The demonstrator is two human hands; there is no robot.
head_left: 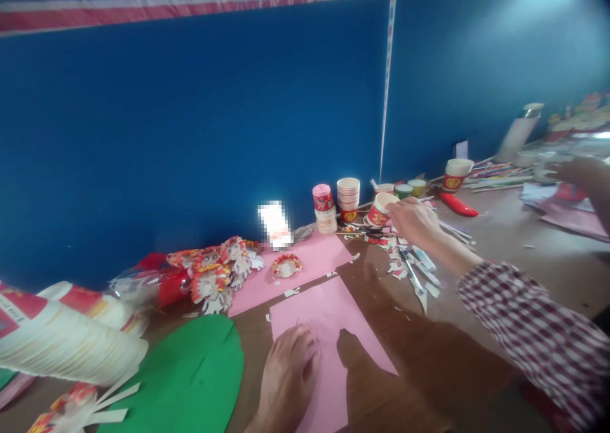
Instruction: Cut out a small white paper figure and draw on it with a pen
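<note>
My left hand (pixel 288 376) rests on a pink paper sheet (pixel 328 306) that has a piece cut out of its right side. Its fingers are curled in and closed; what lies under them, if anything, is hidden. Further off to the right, my right hand (pixel 415 222) has its fingers closed at the rim of a red and white paper cup (pixel 379 212), which leans to one side. Below that cup lie dark-handled scissors (pixel 375 233), partly covered. A small ring-shaped piece with a red and yellow edge (pixel 286 266) sits on another pink sheet (pixel 312 255).
Stacked paper cups (pixel 71 338) lean at the left beside a green sheet (pixel 190 369). Painted paper cut-outs (pixel 214 271) lie behind it. Craft knives (pixel 413 274) and scraps are scattered right of centre. A red tube (pixel 458 204) and another person's hand (pixel 584 169) are at right.
</note>
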